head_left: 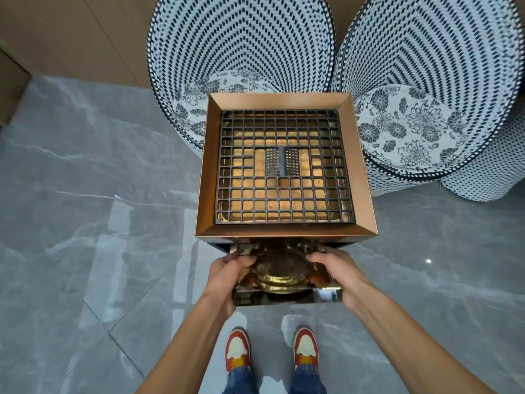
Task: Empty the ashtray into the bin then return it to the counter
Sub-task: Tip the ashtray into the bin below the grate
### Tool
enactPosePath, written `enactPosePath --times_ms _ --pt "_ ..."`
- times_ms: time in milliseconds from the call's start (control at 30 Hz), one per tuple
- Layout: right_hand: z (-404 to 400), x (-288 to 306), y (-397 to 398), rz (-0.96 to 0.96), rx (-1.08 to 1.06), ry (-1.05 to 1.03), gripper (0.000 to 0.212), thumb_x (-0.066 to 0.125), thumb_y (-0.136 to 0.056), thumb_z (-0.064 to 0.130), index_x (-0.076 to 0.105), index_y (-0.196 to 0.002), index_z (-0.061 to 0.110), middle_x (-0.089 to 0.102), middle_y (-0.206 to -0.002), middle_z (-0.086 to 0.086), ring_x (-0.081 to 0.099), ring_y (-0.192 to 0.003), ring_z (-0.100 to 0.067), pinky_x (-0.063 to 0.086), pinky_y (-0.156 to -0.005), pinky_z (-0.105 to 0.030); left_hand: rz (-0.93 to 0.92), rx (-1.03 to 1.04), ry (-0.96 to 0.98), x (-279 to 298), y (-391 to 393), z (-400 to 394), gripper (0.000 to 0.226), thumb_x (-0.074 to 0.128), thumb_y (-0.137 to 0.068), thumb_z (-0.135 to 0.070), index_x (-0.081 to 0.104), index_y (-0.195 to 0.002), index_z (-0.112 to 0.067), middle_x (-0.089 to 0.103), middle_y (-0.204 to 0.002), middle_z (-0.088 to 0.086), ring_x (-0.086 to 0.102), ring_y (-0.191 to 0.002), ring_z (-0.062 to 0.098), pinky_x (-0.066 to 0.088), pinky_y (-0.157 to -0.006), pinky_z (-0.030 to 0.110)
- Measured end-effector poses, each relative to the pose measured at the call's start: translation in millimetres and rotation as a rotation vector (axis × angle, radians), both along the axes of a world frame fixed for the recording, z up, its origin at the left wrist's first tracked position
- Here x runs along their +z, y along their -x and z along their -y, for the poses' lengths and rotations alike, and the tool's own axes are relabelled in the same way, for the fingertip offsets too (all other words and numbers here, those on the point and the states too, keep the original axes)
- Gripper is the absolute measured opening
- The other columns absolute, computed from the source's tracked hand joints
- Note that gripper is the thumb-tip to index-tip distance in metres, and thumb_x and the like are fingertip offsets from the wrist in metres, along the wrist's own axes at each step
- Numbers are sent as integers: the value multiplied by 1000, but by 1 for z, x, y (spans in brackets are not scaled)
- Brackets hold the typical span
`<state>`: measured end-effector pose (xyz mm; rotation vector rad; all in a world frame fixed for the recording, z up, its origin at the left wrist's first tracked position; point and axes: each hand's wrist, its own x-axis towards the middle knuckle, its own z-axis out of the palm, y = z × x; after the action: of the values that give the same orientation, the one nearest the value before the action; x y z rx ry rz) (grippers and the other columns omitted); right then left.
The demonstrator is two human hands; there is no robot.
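A shiny square metal ashtray (288, 297) with a round golden bowl in its middle is held level in front of the bin, just below the bin's top edge. My left hand (227, 275) grips its left side and my right hand (336, 270) grips its right side. The ashtray's far edge sits at or inside a dark slot under the bin's copper rim (284, 231); I cannot tell how deep it reaches. The bin is a tall square stand topped by a black grid (284, 169) over a golden tray. No ash or butts can be made out.
Two blue-and-white woven chairs with floral cushions stand behind the bin, one at the left (241, 52) and one at the right (426, 81). Grey marble floor (85, 223) stretches to the left. My red and cream shoes (238, 349) are right below the ashtray.
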<state>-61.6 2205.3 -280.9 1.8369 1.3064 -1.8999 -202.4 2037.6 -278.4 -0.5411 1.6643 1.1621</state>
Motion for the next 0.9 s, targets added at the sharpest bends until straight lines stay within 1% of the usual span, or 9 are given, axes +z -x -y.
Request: enactPosePath --times_ms 167,300,467,533,600,667,767,833,900 --pt "-6 -5 2 43 -31 80 37 75 -85 8 65 -120 3 75 -103 -23 76 -90 -34 66 -78 -47 62 9 36 7 7 -11 17 68 -88 -3 65 -105 -4 76 -69 12 73 -63 25 54 -33 28" --pt "-2 -8 -1 -45 -48 -16 35 76 -87 17 68 -121 13 78 -101 -10 75 -84 -22 56 -55 -27 -38 12 -46 6 3 -9 35 72 -88 -5 64 -122 -7 81 -99 16 75 -97 35 63 -85 51" --pt "-2 -7 1 36 -26 63 22 70 -89 7 69 -111 4 76 -96 -22 76 -81 -34 65 -63 -41 35 12 8 10 10 -12 15 68 -88 1 66 -102 -5 78 -60 8 77 -58 26 61 -47 33" --pt "1 -9 1 61 10 43 24 71 -90 9 68 -113 4 75 -99 -23 75 -89 -36 65 -73 -43 22 -16 38 11 6 -10 18 70 -87 0 64 -105 -2 80 -71 17 78 -69 33 65 -63 45" --pt "4 -11 -3 69 33 42 23 71 -90 10 67 -112 4 76 -97 -22 75 -86 -33 64 -62 -35 20 -18 48 8 3 -5 25 71 -87 0 62 -110 1 77 -89 24 76 -84 39 64 -79 53" --pt "7 -12 -6 72 55 28 18 70 -91 10 68 -108 4 76 -88 -17 74 -76 -26 59 -51 -27 20 -15 38 8 -1 -3 29 72 -87 -1 59 -113 2 76 -95 25 75 -84 40 64 -76 51" --pt "9 -16 -14 59 58 2 9 70 -91 12 69 -100 10 79 -79 -9 76 -72 -21 62 -58 -29 2 -19 30 5 -7 3 30 72 -89 -4 55 -113 -3 75 -103 26 75 -94 41 63 -82 53" --pt "13 -17 -20 24 54 12 9 69 -93 12 66 -90 20 79 -67 0 76 -57 -12 56 -44 -21 -15 -40 21 5 -12 6 28 72 -91 -6 53 -111 -10 75 -103 22 75 -95 37 63 -84 51" --pt "18 -18 -25 5 67 7 14 67 -96 13 63 -94 27 78 -79 3 75 -59 -5 54 -40 -17 -33 -73 10 6 -17 10 38 73 -91 -8 50 -120 -14 74 -106 19 74 -96 34 63 -84 47"
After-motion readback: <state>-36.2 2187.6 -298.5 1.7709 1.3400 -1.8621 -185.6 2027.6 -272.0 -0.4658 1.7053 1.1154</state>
